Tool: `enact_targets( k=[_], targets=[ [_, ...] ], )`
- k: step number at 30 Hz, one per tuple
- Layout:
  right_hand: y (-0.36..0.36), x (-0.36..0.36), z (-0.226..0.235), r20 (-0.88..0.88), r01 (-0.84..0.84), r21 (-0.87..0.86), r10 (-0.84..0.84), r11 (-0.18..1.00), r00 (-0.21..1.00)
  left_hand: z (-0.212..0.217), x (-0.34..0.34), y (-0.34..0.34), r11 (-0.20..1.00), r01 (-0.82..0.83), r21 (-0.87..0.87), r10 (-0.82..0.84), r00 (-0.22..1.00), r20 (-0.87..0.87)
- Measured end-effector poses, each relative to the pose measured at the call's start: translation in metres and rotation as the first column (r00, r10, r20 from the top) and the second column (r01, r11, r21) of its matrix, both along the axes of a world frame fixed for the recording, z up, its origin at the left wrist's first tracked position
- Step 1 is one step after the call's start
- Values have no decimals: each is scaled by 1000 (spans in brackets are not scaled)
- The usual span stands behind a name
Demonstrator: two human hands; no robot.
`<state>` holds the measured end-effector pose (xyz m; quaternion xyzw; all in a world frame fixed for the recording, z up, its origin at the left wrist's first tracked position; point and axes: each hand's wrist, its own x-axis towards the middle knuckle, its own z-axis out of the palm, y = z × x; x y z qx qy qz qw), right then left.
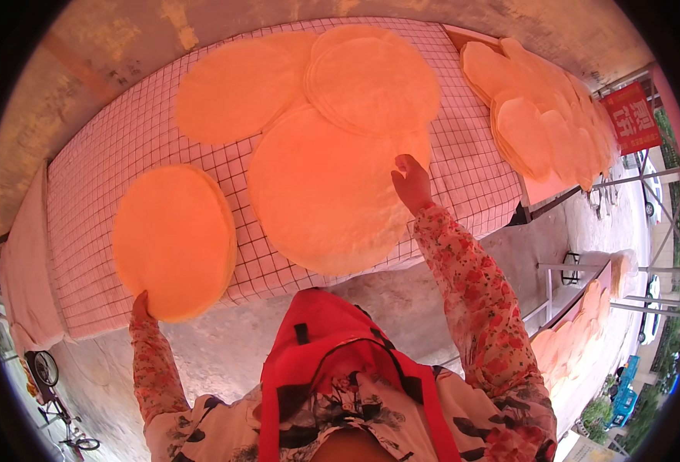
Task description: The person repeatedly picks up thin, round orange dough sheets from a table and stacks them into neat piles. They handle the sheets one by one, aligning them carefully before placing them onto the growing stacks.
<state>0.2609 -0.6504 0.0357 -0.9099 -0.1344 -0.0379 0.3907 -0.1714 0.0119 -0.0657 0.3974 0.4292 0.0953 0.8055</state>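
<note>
My left hand (141,306) grips the near edge of a stack of thin round pancakes (174,239) at the left; part of the hand shows at the rim, and the fingers under it are hidden. Over the right side of a large pale pancake (324,200) in the middle is my right hand (412,185), its fingers curved with a gap between thumb and fingertips. Nothing shows in that gap. Beyond the large pancake, and partly overlapping it, lie a stack of round pancakes (375,81) and another spread of pancakes (232,92) to its left.
A checked cloth (463,146) covers the long table. Several overlapping piles of pancakes (548,115) fill another surface at the far right, near a red sign (631,119). More pancakes (575,339) lie on a lower right stand. A bicycle (46,369) stands at lower left.
</note>
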Motion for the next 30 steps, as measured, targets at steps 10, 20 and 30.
enact_targets(
  k=[10,20,30],
  targets=[
    [8,109,-22,350,-121,-546,356,829,866,11,4,-28,994,-31,-108,29,999,-19],
    [10,139,-18,343,-217,-646,532,732,774,58,1,-60,394,187,900,583,706,-402],
    [-7,302,134,-145,-459,70,465,885,873,53,136,-507,946,-125,299,215,933,-289]
  ],
)
